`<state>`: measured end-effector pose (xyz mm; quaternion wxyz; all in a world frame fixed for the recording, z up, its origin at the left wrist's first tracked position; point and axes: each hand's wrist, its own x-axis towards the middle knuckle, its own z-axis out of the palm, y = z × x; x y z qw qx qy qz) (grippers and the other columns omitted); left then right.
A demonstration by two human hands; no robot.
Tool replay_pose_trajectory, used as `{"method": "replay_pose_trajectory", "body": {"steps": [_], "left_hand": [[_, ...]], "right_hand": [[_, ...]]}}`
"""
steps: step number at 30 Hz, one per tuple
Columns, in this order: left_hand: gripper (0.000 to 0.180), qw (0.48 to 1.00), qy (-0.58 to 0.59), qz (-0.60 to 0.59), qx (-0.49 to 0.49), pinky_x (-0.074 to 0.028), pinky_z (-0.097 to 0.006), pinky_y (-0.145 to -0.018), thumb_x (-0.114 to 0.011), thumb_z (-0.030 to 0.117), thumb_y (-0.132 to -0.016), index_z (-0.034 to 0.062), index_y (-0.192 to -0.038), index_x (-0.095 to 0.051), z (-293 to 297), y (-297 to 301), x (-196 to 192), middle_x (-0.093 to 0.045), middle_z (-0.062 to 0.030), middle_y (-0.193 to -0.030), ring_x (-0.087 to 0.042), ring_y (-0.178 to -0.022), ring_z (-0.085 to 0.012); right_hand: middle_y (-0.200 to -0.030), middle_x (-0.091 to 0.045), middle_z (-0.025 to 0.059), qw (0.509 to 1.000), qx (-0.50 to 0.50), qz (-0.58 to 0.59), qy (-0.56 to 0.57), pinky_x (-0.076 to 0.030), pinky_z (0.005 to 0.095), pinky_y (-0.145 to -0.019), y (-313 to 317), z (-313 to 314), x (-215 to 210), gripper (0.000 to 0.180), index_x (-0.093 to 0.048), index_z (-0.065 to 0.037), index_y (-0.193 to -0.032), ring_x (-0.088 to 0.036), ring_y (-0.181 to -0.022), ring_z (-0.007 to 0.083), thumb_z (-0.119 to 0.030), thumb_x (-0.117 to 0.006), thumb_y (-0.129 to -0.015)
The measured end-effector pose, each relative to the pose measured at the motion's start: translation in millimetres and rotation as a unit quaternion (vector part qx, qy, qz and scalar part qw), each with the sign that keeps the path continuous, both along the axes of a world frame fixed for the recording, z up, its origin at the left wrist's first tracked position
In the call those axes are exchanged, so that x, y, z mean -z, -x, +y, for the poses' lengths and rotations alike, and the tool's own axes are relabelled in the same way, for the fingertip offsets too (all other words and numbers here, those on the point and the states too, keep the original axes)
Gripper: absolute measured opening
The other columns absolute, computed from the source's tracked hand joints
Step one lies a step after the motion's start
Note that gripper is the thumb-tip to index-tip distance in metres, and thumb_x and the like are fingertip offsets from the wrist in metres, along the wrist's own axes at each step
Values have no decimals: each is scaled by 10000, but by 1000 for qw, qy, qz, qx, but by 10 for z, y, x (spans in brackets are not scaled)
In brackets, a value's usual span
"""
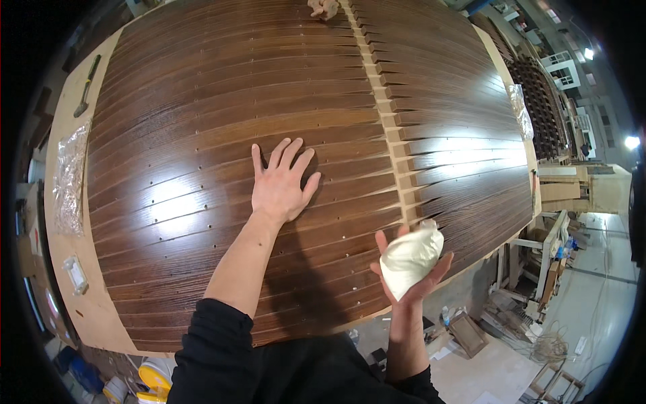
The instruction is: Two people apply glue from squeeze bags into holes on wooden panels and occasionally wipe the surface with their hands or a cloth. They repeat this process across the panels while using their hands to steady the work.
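Note:
My left hand [281, 185] lies with its fingers spread on the dark brown wooden slats [202, 128], and it holds nothing. The slats lie side by side in two banks, with small holes along many of them. Near the front edge my right hand [431, 286] is turned palm up and cradles a smooth, cream-white, bag-like bundle [410, 261]. The bundle tapers to a point toward my wrist, and I cannot tell what is inside. A pale wooden strip [385, 106] runs between the two banks, just beyond my right hand.
Along the left border lie a hammer-like tool [86, 87], a clear plastic bag [70, 178] and a small pale box [75, 275]. Another plastic bag [521, 111] rests on the right border. At the far edge sits a crumpled cloth [323, 8]. Yellow-and-white buckets [155, 377] stand below, front left.

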<state>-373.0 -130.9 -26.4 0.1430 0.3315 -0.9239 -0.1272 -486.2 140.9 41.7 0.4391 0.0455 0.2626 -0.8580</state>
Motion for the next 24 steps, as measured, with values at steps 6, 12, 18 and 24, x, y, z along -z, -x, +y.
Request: {"method": "replay_pose_trajectory", "body": {"steps": [6,12,18,24], "left_hand": [[471,1000,10,21,-2,-189,-666,-1252,-659,401,-974,208,-1401,-605,6,20,104,-510,-37,-1538,-419,-1478,-243],[451,999,9,35,-3,-202,-662,-1249,-674,376,-964,202,-1378,-624,-15,1,97,-529,-40,-1521,-439,-1464,-249],[445,999,5,46,-1,-212,-663,-1244,-674,366,-961,198,-1371,-630,-9,1,84,-535,-48,-1514,-440,-1463,-249],[442,999,3,50,1,-220,-665,-1240,-674,361,-958,195,-1366,-634,-17,2,83,-536,-55,-1513,-440,-1463,-254]], "right_hand": [[-1228,-667,169,924,26,259,-280,-639,490,-875,165,-336,263,747,-517,-75,-1406,-710,-1059,355,-621,-686,-925],[-1118,-713,83,841,52,391,-371,-557,315,-863,176,-554,358,496,-658,36,-1242,-681,-979,158,-230,-834,-862],[-1108,-722,96,834,27,395,-384,-566,321,-867,174,-661,376,483,-663,44,-1241,-691,-984,170,-186,-845,-856],[-1105,-727,102,820,19,395,-413,-572,322,-866,148,-743,327,460,-665,49,-1235,-700,-976,178,-146,-840,-857]]}}
